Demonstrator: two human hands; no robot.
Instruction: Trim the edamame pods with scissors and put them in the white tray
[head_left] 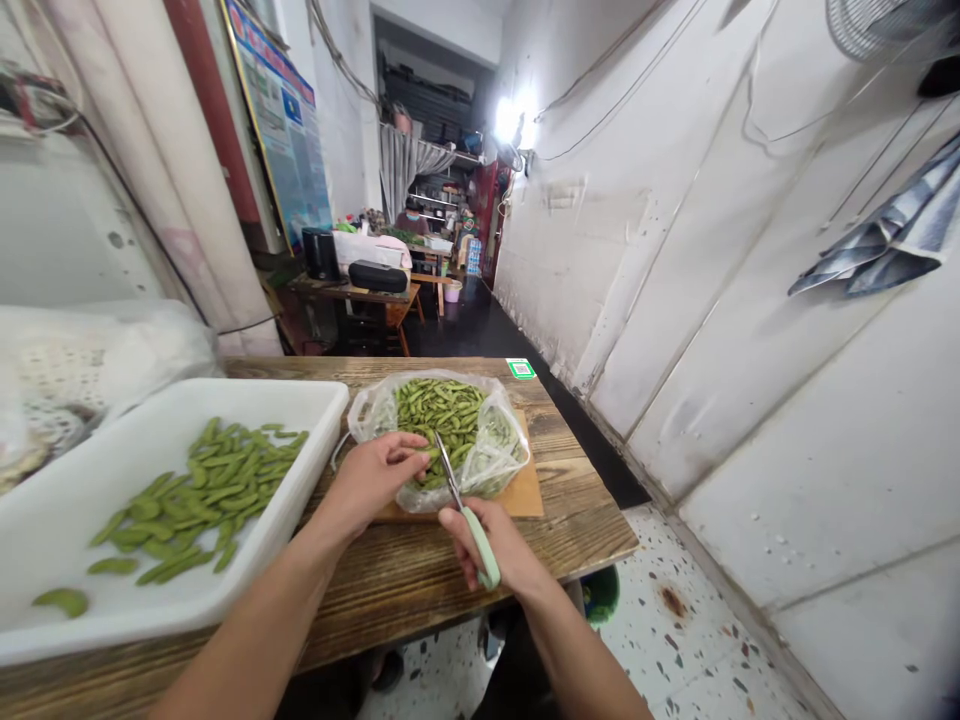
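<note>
Green soybean pods (442, 403) fill an open clear plastic bag (504, 440) on the wooden table. Over the near left of the bag, my left hand (386, 470) is closed in a pinch on a green pod (430, 456), partly hidden by the fingers. My right hand (487, 545) grips scissors (480, 545) with pale green handles, their blades pointing up and away across the bag, near the left fingertips. To the left, a white plastic tray (322, 405) holds a spread of loose pods (217, 480).
Under the bag lies a tan board (525, 490) on the wooden table (585, 500). A green bin (602, 595) stands on the floor below the right edge. White plastic bags (112, 350) sit behind the tray. Farther back, a person (411, 220) is at another table.
</note>
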